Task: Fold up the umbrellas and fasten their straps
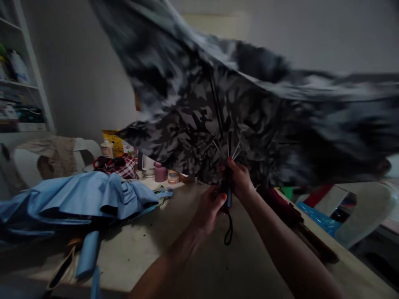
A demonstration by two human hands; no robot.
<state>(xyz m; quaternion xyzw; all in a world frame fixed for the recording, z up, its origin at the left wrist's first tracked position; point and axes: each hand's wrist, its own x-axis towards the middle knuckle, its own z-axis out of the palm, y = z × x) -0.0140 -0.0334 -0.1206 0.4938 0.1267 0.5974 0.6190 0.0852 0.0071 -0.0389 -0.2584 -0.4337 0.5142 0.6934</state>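
Observation:
A grey camouflage umbrella [249, 108] is held up over the table, its canopy spread and blurred by motion. My left hand [209, 207] is closed round the umbrella's handle [229, 201], from which a black wrist strap [228, 232] hangs. My right hand [240, 178] is wrapped round the shaft just above, at the base of the metal ribs. Both forearms reach in from the bottom edge.
A light blue umbrella [81, 197] lies collapsed on the table [174, 257] at the left, with its blue sleeve [87, 253] beside it. Cups, jars and a checked cloth [126, 166] stand at the back. White plastic chairs [368, 211] sit at right and left; shelves at far left.

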